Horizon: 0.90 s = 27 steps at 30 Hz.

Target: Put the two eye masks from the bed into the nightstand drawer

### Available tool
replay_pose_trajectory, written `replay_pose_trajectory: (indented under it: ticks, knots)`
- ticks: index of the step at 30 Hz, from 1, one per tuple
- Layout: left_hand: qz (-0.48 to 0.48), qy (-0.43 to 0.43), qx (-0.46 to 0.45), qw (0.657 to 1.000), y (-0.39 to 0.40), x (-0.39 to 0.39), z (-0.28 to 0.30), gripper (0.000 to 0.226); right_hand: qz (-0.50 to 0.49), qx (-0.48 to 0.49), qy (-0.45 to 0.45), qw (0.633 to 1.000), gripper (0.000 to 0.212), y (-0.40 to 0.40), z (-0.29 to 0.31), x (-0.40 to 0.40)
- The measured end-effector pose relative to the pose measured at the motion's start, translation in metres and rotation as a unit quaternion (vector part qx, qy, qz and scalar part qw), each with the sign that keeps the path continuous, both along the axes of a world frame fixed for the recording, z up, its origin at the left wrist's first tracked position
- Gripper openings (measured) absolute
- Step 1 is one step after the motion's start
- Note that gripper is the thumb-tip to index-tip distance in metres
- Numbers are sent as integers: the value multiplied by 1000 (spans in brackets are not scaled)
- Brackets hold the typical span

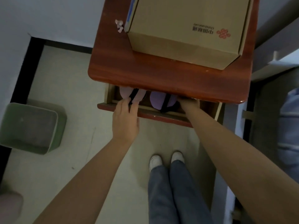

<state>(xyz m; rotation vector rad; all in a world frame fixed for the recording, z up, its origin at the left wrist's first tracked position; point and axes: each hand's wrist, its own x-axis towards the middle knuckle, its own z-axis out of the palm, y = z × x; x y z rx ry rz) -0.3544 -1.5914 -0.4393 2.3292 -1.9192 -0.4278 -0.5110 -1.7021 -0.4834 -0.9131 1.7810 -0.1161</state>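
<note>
Now both eye masks inside open drawer [161, 114]: pink eye mask [125, 92] under left hand [125, 120] fingers, purple eye mask [159, 101] beside right hand [189, 102], fingers hidden, grip unclear. Nightstand top [145, 75] with cardboard box [186, 26] overhanging; green bin [32, 126] left.

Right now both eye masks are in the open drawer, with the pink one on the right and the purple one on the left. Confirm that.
Not quite: the sides are swapped. The head view shows the pink eye mask on the left of the open drawer, under the left hand, and the purple eye mask to its right, beside the right hand. Both are in the drawer.
</note>
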Motion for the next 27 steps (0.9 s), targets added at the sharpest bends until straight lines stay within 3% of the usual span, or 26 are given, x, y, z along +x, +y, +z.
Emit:
replay_pose_trajectory:
  ticks: [2,4,6,8,10,12,16,19,22,25,27]
  knots:
    - [-35,-24,-21,999,-4,4,2,69,193,-78,105,972,30,24,20,-7]
    - [-64,-35,-18,997,-11,9,8,76,330,-204,124,913,26,62,46,-15]
    - [-97,-57,-4,994,-15,14,15,85,398,-322,144,847,45,97,59,-20]
    - [-133,-75,10,988,-20,18,21,95,461,-370,210,779,74,99,60,-22]
    - [-165,-98,20,981,-25,22,26,98,450,-340,262,783,93,77,59,-21]
    - [-172,-114,20,978,-32,29,29,93,442,-325,289,784,95,55,59,-21]
    - [-163,-138,-14,977,-54,32,30,77,440,-389,357,726,80,36,58,-21]
    - [-173,-205,-17,963,-67,21,22,67,391,-435,395,709,68,26,53,-16]
    - [-157,-213,-43,964,-76,18,14,59,339,-492,392,700,58,17,48,-12]
    - [-149,-207,-28,966,-74,18,13,66,341,-436,365,749,65,24,56,-5]
    - [-177,-155,19,972,-72,26,12,79,375,-382,306,787,70,32,64,-7]
